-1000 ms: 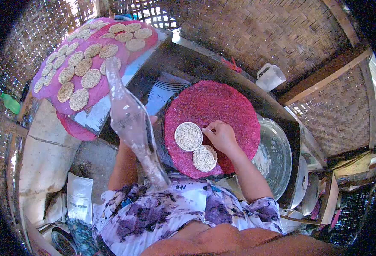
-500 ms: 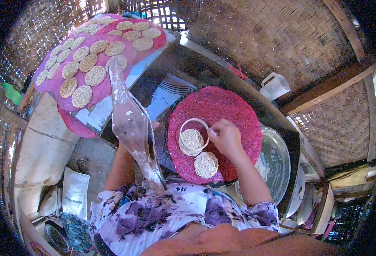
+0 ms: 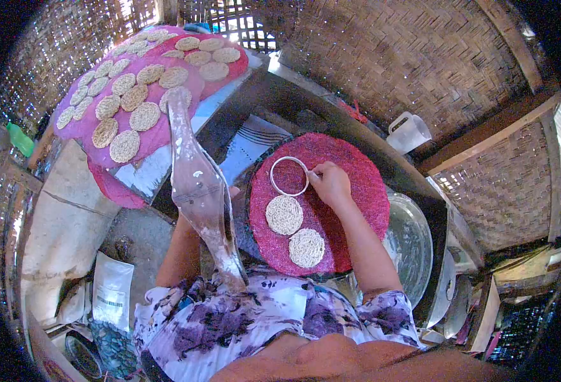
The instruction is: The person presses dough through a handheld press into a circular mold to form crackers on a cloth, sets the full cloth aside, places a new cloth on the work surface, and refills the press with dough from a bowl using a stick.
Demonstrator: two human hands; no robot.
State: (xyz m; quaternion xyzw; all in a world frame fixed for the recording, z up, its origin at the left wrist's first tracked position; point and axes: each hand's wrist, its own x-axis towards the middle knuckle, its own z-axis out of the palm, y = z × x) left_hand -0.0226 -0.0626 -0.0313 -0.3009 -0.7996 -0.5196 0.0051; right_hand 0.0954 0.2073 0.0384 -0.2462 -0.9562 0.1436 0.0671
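My right hand (image 3: 329, 183) pinches the right side of a thin white ring (image 3: 271, 176) over the upper left of a round red cloth-covered surface (image 3: 350, 165). Just below the ring lies one pale, textured disc (image 3: 284, 215), and a second disc (image 3: 306, 247) sits lower and to the right of it. Most of my left hand (image 3: 234, 191) is hidden behind a long, whitish-smeared transparent object (image 3: 197, 184) that widens in its middle; only a bit of the fingers shows at its right edge.
Many pale discs lie on pink cloth (image 3: 159, 130) at the upper left. A clear basin (image 3: 414, 235) stands right of the red surface. Behind are a translucent jug (image 3: 409, 133) and a woven wall (image 3: 407, 57). A white bag (image 3: 112, 290) is at the lower left.
The ring has come up off the upper disc and moved away from my body with my right hand, leaving that disc bare on the red cloth. The view has shifted slightly.
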